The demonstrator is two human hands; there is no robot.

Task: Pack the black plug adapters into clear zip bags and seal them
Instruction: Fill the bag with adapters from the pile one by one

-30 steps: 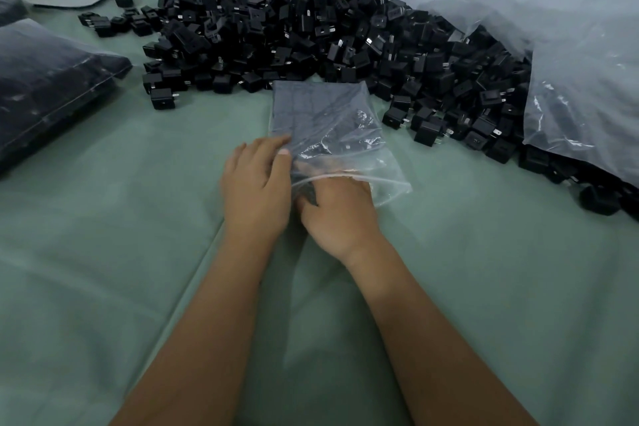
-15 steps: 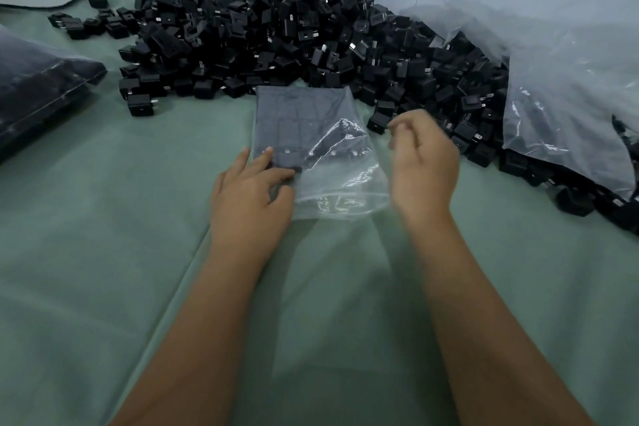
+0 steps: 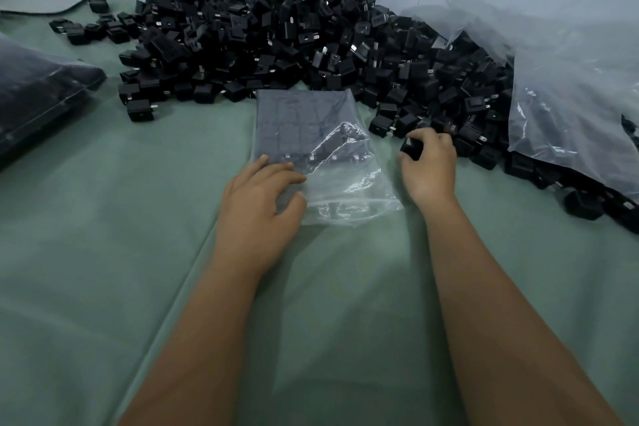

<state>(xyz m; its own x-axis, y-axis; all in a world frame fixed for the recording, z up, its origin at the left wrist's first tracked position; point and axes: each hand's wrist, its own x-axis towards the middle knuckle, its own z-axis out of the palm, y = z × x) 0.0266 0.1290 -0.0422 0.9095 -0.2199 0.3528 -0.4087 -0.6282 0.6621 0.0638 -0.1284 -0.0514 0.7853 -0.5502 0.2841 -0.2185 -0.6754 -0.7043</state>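
**A:** Plug adapters [image 3: 276,34] lie heaped along the far edge of the green cloth [image 3: 103,252], against the wall. What's in front of you?

**B:** Your clear zip bag [image 3: 328,162] lies flat on the cloth just on the near side of the heap, its long axis running from you toward the far edge. Its far half is packed with adapters in flat rows; its near half is loose, crinkled film, and the near end faces you. I cannot tell whether that end is sealed.

**A:** And your hands?

**B:** Your left hand [image 3: 259,204] rests spread, fingers apart, on the bag's near left corner, pressing it down rather than gripping. Your right hand [image 3: 428,162] is just right of the bag at the heap's near fringe, fingers curled around one black adapter [image 3: 411,149].

**A:** Other containers?

**B:** A large clear plastic sack [image 3: 570,97] slumps at the right edge, adapters spilling from under it. At the left edge sits a filled bag [image 3: 38,97], dark with contents, well apart from yours
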